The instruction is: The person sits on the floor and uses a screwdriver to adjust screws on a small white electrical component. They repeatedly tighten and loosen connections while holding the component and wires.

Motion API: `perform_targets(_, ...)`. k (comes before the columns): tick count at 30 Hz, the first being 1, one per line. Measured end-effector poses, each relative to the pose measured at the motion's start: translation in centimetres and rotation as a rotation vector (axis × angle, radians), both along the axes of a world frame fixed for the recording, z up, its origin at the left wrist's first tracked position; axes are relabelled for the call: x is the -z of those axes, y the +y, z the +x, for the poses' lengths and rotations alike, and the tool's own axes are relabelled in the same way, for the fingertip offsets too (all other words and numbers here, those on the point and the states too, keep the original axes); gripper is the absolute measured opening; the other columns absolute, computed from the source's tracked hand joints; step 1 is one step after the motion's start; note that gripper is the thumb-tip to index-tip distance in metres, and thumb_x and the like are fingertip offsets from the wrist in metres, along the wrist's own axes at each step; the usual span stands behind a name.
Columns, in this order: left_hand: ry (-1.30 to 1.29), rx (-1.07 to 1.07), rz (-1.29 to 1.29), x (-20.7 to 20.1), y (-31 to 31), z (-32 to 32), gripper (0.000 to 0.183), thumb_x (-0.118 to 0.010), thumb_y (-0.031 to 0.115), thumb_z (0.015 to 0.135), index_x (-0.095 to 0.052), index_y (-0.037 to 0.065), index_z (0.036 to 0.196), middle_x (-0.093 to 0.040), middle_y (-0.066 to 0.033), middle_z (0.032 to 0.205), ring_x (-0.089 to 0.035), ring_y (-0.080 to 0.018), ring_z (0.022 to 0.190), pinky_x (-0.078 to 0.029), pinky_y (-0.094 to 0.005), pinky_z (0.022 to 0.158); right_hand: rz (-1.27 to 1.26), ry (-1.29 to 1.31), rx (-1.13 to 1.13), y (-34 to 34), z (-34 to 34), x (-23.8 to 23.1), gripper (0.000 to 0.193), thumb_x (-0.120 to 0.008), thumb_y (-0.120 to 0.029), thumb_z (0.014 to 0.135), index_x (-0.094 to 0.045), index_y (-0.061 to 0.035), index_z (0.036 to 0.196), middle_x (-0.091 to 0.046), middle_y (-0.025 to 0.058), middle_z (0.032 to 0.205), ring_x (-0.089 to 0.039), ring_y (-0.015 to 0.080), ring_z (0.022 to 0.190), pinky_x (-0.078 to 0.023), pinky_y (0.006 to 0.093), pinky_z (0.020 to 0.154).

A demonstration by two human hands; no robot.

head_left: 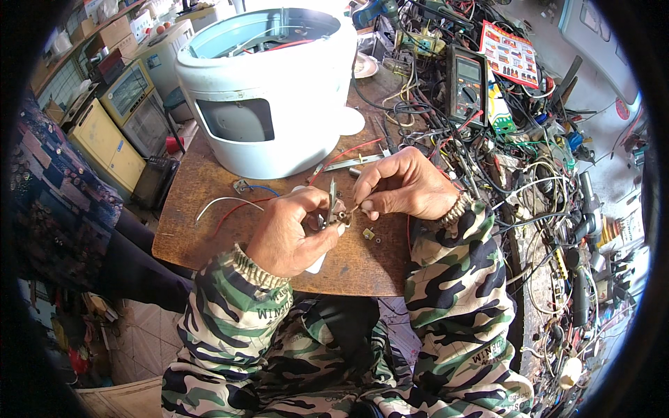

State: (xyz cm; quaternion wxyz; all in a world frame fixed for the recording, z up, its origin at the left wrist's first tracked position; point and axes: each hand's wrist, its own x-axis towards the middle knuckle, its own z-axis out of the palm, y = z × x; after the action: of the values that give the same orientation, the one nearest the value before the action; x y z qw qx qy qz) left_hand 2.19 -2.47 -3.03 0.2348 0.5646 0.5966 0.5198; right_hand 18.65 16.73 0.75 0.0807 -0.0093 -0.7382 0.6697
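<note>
Over the wooden table (181,230), my left hand (286,233) is closed round a small metal part (332,205) with a flat upright plate. Thumb and forefinger of my right hand (411,187) are pinched close beside that part, at a thin brownish piece too small to name. Below my right hand lie a small yellowish block (368,234) and a tiny nut-like piece (378,241). A flat metal strip (352,163) rests behind my hands. To the left are a small metal fitting with a blue wire (241,185), a white wire (214,200) and a red wire (233,209).
A large white round appliance housing (279,139), open on top, stands at the table's back. Tangled cables, tools and a multimeter (467,83) crowd the right side. Another person (70,195) stands at the left, near yellow cabinets (104,143).
</note>
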Motion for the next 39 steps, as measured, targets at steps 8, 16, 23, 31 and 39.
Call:
perform_targets(8,-0.028,0.009,0.009,0.1,0.1,0.1,0.020,-0.078,0.005,0.085,-0.071,-0.002,0.102,-0.073,-0.0079,0.089,-0.068,-0.0114,0.075,-0.055,-0.0284,0.068,-0.004,0.029,0.149,0.9,0.6,-0.2,0.010,-0.072,0.007,0.090,-0.075,0.0043,0.099,-0.072,0.0041,0.084,-0.065,0.0091,0.074,-0.052,0.0247,0.069)
perform_targets(16,-0.084,0.021,0.007,0.4,0.3,0.1,0.020,-0.078,0.006,0.086,-0.072,-0.002,0.103,-0.073,-0.0071,0.089,-0.068,-0.0100,0.075,-0.055,-0.0273,0.068,0.455,-0.050,0.375,1.0,-0.1,0.7,0.016,-0.074,0.000,0.080,-0.077,0.0041,0.095,-0.077,0.0130,0.085,-0.071,0.0159,0.078,-0.056,0.0307,0.075)
perform_targets(23,-0.091,-0.002,0.014,0.7,0.0,0.0,0.021,-0.078,0.006,0.086,-0.072,-0.001,0.105,-0.074,-0.0076,0.089,-0.068,-0.0112,0.076,-0.055,-0.0282,0.069,0.655,-0.076,0.376,0.0,-1.0,0.7,0.021,-0.075,-0.006,0.077,-0.078,0.0015,0.097,-0.077,0.0197,0.087,-0.076,0.0285,0.082,-0.058,0.0362,0.078)
perform_targets(31,0.092,-0.011,0.052,-0.3,0.2,0.1,0.024,-0.080,0.008,0.085,-0.072,0.003,0.106,-0.073,-0.0102,0.094,-0.071,-0.0205,0.087,-0.056,-0.0345,0.078,0.875,-0.064,0.357,-0.9,-0.9,0.3,0.015,-0.073,-0.004,0.079,-0.076,0.0006,0.093,-0.073,0.0173,0.084,-0.074,0.0302,0.081,-0.057,0.0376,0.073)
perform_targets(39,0.121,0.035,0.222,0.3,0.9,0.6,0.020,-0.079,0.010,0.082,-0.070,0.002,0.099,-0.070,-0.0167,0.090,-0.069,-0.0353,0.083,-0.054,-0.0442,0.073,0.971,-0.128,0.417,-1.6,-2.3,-3.7,0.016,-0.076,0.000,0.077,-0.076,0.0013,0.094,-0.074,0.0164,0.092,-0.074,0.0294,0.083,-0.057,0.0367,0.074)
